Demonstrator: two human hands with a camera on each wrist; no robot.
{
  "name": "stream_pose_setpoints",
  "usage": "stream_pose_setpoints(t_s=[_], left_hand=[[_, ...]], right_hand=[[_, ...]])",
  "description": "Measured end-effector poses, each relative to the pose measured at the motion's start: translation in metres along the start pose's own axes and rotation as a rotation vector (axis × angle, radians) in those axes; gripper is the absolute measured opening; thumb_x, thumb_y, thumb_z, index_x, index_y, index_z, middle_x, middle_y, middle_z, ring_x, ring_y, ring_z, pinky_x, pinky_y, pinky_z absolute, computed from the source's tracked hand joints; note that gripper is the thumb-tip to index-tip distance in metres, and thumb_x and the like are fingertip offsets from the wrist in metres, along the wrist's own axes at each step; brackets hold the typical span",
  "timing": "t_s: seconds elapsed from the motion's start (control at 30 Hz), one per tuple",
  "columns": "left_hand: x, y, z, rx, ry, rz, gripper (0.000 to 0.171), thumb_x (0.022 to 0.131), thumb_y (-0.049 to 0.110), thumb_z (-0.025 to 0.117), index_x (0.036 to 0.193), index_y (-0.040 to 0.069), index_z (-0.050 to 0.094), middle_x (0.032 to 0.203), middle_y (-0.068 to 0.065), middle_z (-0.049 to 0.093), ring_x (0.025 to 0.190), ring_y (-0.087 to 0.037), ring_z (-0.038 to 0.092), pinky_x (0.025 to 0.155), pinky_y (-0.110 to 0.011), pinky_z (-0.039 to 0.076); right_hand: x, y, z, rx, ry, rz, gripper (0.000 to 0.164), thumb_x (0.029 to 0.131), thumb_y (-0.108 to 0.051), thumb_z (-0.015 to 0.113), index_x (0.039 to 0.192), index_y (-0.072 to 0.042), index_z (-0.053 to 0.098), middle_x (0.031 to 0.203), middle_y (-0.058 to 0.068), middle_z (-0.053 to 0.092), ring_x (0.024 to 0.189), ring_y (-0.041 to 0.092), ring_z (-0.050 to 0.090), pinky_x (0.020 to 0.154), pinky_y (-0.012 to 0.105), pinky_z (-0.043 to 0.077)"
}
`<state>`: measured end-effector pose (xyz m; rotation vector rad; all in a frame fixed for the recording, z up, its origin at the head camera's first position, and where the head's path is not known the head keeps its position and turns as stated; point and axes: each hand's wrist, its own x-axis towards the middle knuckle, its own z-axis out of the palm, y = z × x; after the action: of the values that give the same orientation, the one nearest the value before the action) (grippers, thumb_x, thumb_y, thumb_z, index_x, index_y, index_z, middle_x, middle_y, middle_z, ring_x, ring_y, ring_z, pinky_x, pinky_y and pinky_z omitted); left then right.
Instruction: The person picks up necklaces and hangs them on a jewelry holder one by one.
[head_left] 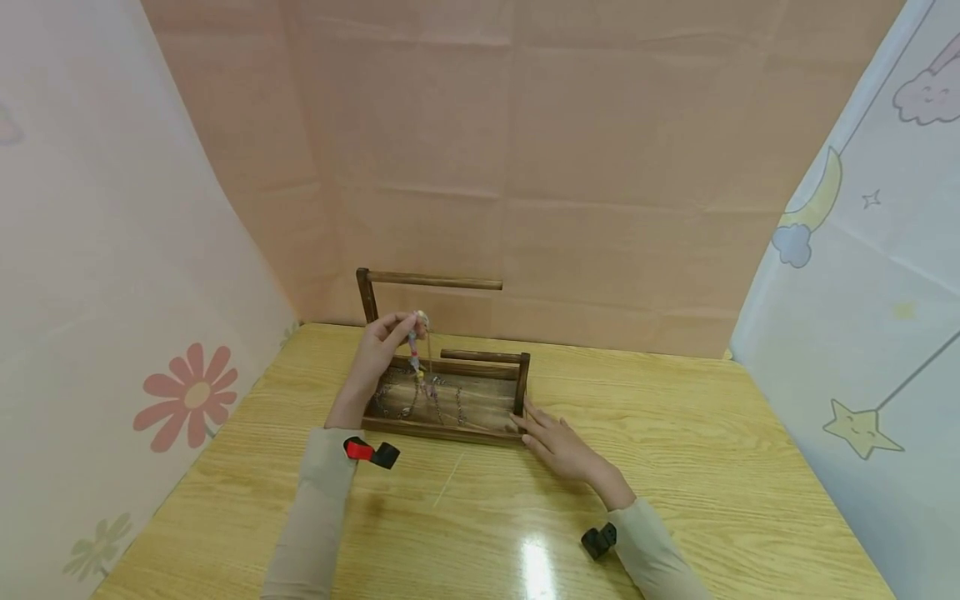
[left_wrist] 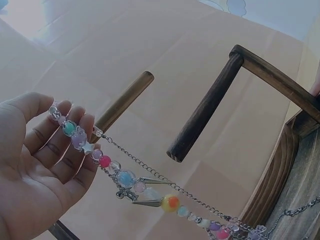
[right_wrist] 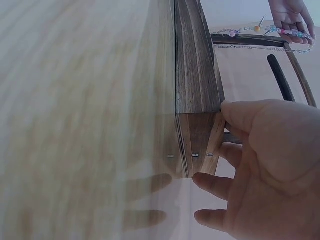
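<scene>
A beaded necklace (left_wrist: 126,178) of pastel beads, silver spikes and thin chain hangs from my left hand (head_left: 380,343). That hand pinches its upper end above the left side of a dark wooden tray (head_left: 450,433). The necklace's lower end reaches down into the tray in the head view. At the tray's front right corner, my right hand (head_left: 558,447) holds the wood, thumb at the upper edge and fingers by the end wall (right_wrist: 196,137).
An upright on each tray end carries a bar: a higher left bar (head_left: 442,281) and a lower right bar (head_left: 480,356), both with free ends. Several metal chains (head_left: 460,406) lie in the tray. The wooden table (head_left: 675,433) meets a pinkish backdrop (head_left: 622,167) behind.
</scene>
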<state>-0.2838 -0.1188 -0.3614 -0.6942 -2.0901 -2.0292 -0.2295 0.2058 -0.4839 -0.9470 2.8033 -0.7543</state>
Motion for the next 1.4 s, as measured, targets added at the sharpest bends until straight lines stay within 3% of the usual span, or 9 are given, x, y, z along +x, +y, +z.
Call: stream_pose_setpoints(t_s=[0.2, 0.4, 0.57, 0.73, 0.9, 0.97, 1.17, 1.4], left_hand=[[0.007, -0.003, -0.003, 0.013, 0.001, 0.008, 0.034, 0.098, 0.02, 0.047, 0.107, -0.011, 0.056, 0.1, -0.023, 0.06, 0.096, -0.031, 0.06, 0.094, -0.048, 0.043], [0.016, -0.016, -0.006, 0.011, 0.003, 0.002, 0.034, 0.097, 0.025, 0.049, 0.107, -0.007, 0.058, 0.1, -0.019, 0.061, 0.102, -0.039, 0.057, 0.093, -0.041, 0.046], [0.024, -0.02, -0.005, 0.009, -0.001, 0.037, 0.034, 0.097, 0.024, 0.049, 0.107, -0.008, 0.058, 0.099, -0.018, 0.061, 0.099, -0.039, 0.059, 0.09, -0.038, 0.049], [0.026, -0.009, -0.002, 0.009, -0.014, 0.032, 0.032, 0.098, 0.019, 0.048, 0.108, -0.011, 0.057, 0.099, -0.018, 0.062, 0.093, -0.023, 0.063, 0.086, -0.03, 0.052], [0.026, 0.006, 0.004, 0.03, -0.03, 0.022, 0.033, 0.099, 0.018, 0.046, 0.109, -0.013, 0.055, 0.103, -0.026, 0.058, 0.09, -0.014, 0.062, 0.089, -0.036, 0.05], [0.027, 0.007, 0.005, 0.033, -0.031, 0.017, 0.034, 0.099, 0.019, 0.047, 0.109, -0.012, 0.055, 0.106, -0.031, 0.055, 0.092, -0.019, 0.062, 0.091, -0.039, 0.049], [0.03, 0.006, 0.008, 0.036, -0.038, -0.01, 0.034, 0.098, 0.021, 0.048, 0.111, -0.009, 0.056, 0.105, -0.021, 0.058, 0.101, -0.035, 0.058, 0.095, -0.046, 0.045], [0.035, 0.004, 0.01, 0.041, -0.051, -0.027, 0.033, 0.098, 0.023, 0.049, 0.111, -0.006, 0.056, 0.107, -0.019, 0.059, 0.099, -0.028, 0.061, 0.096, -0.048, 0.044]], right_hand=[[0.0, 0.0, -0.001, 0.005, 0.004, -0.002, 0.045, 0.102, -0.025, 0.034, 0.145, -0.01, 0.031, 0.154, 0.018, 0.01, 0.136, 0.042, 0.022, 0.099, 0.074, 0.012], [0.0, -0.003, -0.002, -0.008, 0.001, 0.008, 0.045, 0.102, -0.025, 0.035, 0.145, -0.011, 0.033, 0.154, 0.017, 0.01, 0.136, 0.041, 0.023, 0.1, 0.073, 0.014], [0.0, -0.005, -0.004, -0.003, -0.001, 0.023, 0.045, 0.102, -0.025, 0.036, 0.144, -0.011, 0.033, 0.154, 0.016, 0.01, 0.136, 0.04, 0.023, 0.101, 0.072, 0.013], [0.0, -0.004, -0.003, -0.01, 0.002, 0.02, 0.045, 0.102, -0.025, 0.036, 0.144, -0.01, 0.034, 0.154, 0.016, 0.01, 0.136, 0.04, 0.025, 0.1, 0.072, 0.013], [0.001, -0.002, -0.001, -0.003, -0.004, 0.027, 0.044, 0.102, -0.026, 0.036, 0.144, -0.012, 0.033, 0.154, 0.016, 0.01, 0.137, 0.039, 0.023, 0.101, 0.072, 0.013], [0.001, -0.002, 0.0, -0.001, -0.007, 0.032, 0.044, 0.102, -0.026, 0.035, 0.144, -0.013, 0.033, 0.154, 0.015, 0.01, 0.137, 0.039, 0.023, 0.102, 0.071, 0.013], [0.001, -0.005, -0.002, 0.005, -0.012, 0.044, 0.045, 0.102, -0.027, 0.035, 0.145, -0.013, 0.033, 0.154, 0.016, 0.01, 0.137, 0.039, 0.022, 0.103, 0.07, 0.012], [0.001, -0.005, -0.001, 0.005, -0.008, 0.049, 0.045, 0.102, -0.028, 0.034, 0.144, -0.013, 0.033, 0.154, 0.015, 0.01, 0.137, 0.038, 0.022, 0.103, 0.07, 0.012]])
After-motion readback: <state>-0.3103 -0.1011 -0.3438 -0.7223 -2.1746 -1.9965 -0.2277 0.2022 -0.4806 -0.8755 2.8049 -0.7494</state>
